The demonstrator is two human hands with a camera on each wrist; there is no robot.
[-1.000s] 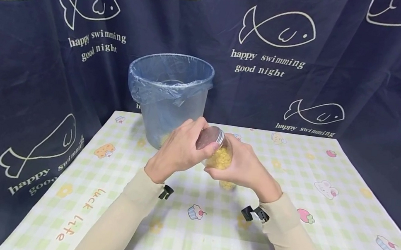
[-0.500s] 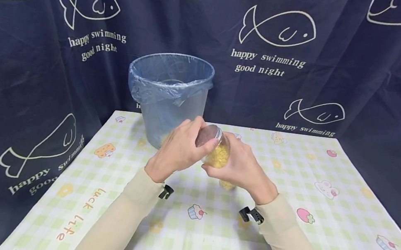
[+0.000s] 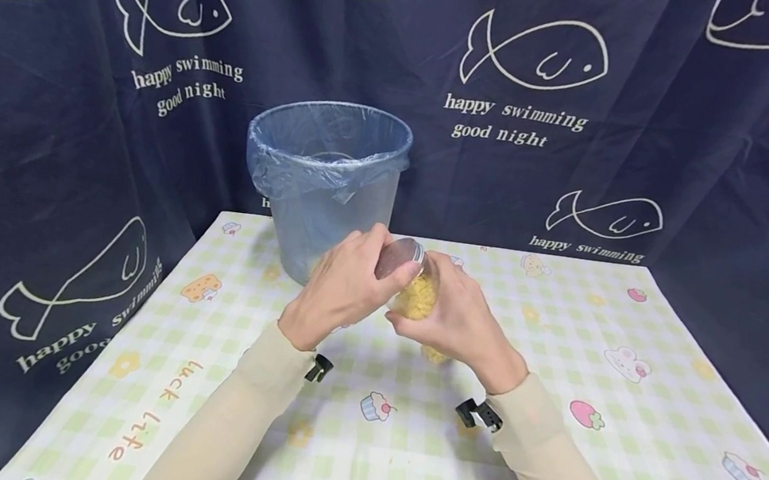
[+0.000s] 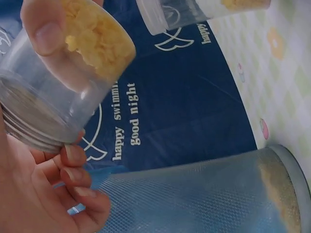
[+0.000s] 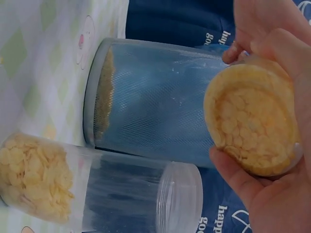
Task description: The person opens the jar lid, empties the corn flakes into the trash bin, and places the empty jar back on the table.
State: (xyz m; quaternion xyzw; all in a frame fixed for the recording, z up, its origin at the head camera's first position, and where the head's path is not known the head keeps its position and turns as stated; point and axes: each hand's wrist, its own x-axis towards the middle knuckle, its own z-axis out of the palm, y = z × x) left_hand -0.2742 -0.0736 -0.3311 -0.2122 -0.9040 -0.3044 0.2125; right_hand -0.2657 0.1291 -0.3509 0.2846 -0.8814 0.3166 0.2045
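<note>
A clear jar [image 3: 419, 296] of yellow flakes is held above the table, tilted with its silver-rimmed lid [image 3: 398, 258] toward the left hand. My left hand [image 3: 344, 287] grips the lid, its fingers curled around the rim [image 4: 36, 131] in the left wrist view. Around the jar's body my right hand [image 3: 465, 314] is wrapped. The right wrist view faces the jar's base [image 5: 252, 128], with flakes pressed against it. A second clear jar [image 5: 43, 179], part filled with flakes, stands upright on the table, mostly hidden behind the right hand in the head view.
A translucent bin [image 3: 330, 213] with a blue liner [image 3: 324, 172] stands at the back left; something yellowish lies in its bottom [image 5: 104, 97]. The checked tablecloth [image 3: 400, 466] covers the table. A dark blue fish-print curtain [image 3: 407, 59] hangs behind.
My right hand and the jar body have shifted slightly left, and the right wrist has turned a little. The left hand stays almost still on the lid. The bin has not moved.
</note>
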